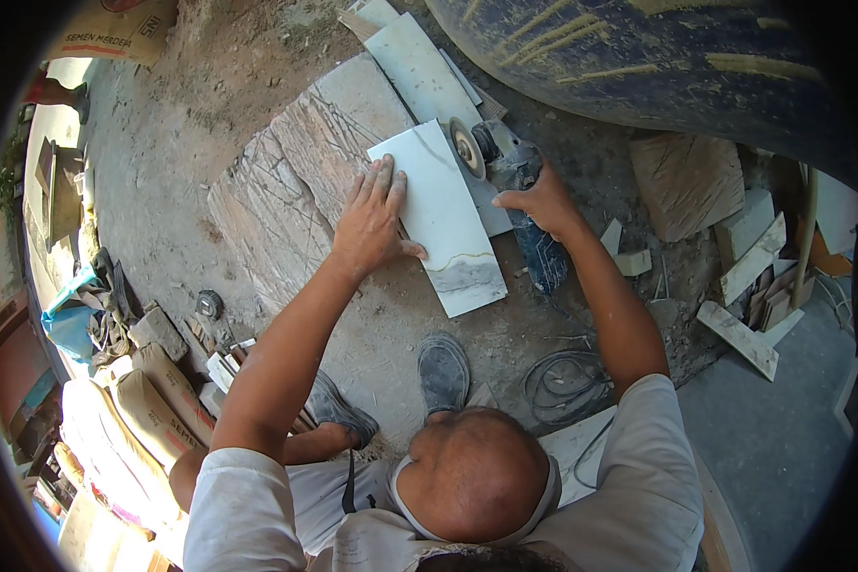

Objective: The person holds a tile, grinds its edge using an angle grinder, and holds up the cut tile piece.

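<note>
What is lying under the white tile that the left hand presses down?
The white tile rests on a large cracked stone slab, with another pale tile beyond it. The left hand lies flat on top. The slab surface directly beneath the tile is covered.

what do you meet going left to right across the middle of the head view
cement sacks → round disc → left hand → white tile → right hand on grinder → wood offcuts
</note>
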Action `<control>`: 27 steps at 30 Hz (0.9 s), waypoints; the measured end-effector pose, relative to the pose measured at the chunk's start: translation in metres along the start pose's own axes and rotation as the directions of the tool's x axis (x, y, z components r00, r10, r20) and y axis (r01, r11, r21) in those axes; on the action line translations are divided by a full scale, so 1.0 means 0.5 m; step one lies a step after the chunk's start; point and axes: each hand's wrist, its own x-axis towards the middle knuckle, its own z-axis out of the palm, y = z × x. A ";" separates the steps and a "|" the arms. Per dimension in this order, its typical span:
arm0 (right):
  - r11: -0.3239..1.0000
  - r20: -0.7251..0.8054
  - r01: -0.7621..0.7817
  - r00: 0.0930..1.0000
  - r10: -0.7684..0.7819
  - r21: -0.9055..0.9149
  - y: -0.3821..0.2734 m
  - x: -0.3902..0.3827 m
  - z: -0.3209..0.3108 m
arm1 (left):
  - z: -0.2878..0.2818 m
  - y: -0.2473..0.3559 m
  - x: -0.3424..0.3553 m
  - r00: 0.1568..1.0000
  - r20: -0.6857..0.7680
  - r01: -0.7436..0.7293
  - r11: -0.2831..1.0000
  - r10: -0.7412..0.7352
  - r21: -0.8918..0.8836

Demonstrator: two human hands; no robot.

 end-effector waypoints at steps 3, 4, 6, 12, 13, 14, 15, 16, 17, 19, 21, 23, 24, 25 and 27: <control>1.000 0.004 -0.006 1.000 0.006 -0.008 0.008 0.011 0.004 | 0.004 -0.003 -0.001 0.999 -0.031 -0.008 1.000 0.008 0.003; 1.000 -0.001 -0.009 1.000 0.009 -0.012 0.010 0.014 0.007 | 0.006 -0.004 -0.001 0.999 -0.040 -0.011 1.000 0.012 0.006; 1.000 -0.003 -0.011 1.000 0.011 -0.017 0.010 0.019 0.009 | 0.007 -0.005 -0.001 0.999 -0.049 -0.013 1.000 0.013 0.009; 1.000 0.031 -0.008 1.000 0.008 0.013 0.009 0.029 0.012 | 0.006 -0.003 0.000 1.000 -0.024 0.000 1.000 0.001 0.017; 1.000 0.026 -0.018 1.000 0.018 0.000 0.009 0.030 0.013 | 0.005 -0.003 0.000 1.000 -0.026 -0.003 1.000 0.004 0.011; 1.000 0.020 -0.028 0.999 0.028 -0.012 0.010 0.032 0.014 | 0.005 -0.004 0.000 1.000 -0.027 -0.006 1.000 0.006 0.005; 1.000 0.020 -0.027 0.999 0.028 -0.014 0.010 0.033 0.012 | 0.004 -0.001 0.002 1.000 -0.029 -0.006 1.000 0.006 0.003; 1.000 0.023 -0.021 1.000 0.021 -0.017 0.010 0.033 0.011 | 0.002 0.001 0.003 1.000 -0.024 0.000 1.000 0.000 -0.008; 1.000 0.026 -0.014 1.000 0.015 -0.020 0.010 0.033 0.009 | 0.001 0.004 0.003 1.000 -0.020 0.005 1.000 -0.005 -0.020; 1.000 0.027 -0.022 0.999 0.023 -0.018 -0.005 0.029 0.015 | -0.003 0.000 0.000 1.000 -0.013 0.011 1.000 -0.011 -0.018; 0.999 0.023 -0.032 0.999 0.033 -0.020 -0.010 0.029 0.016 | -0.002 0.000 -0.001 1.000 -0.008 0.013 1.000 -0.013 -0.020; 0.999 0.029 -0.041 0.999 0.041 -0.019 -0.008 0.030 0.012 | 0.001 0.003 0.001 1.000 -0.008 0.015 1.000 -0.015 -0.027; 0.999 0.030 -0.039 0.999 0.039 -0.021 -0.010 0.030 0.011 | 0.000 0.002 0.001 1.000 -0.011 0.016 1.000 -0.017 -0.027; 0.999 0.031 -0.043 0.999 0.044 -0.025 -0.011 0.031 0.010 | -0.001 0.002 0.001 1.000 -0.015 0.014 0.999 -0.015 -0.031; 0.999 0.034 -0.047 0.998 0.048 -0.028 -0.012 0.033 0.010 | -0.002 0.000 0.000 1.000 -0.019 0.014 0.999 -0.015 -0.033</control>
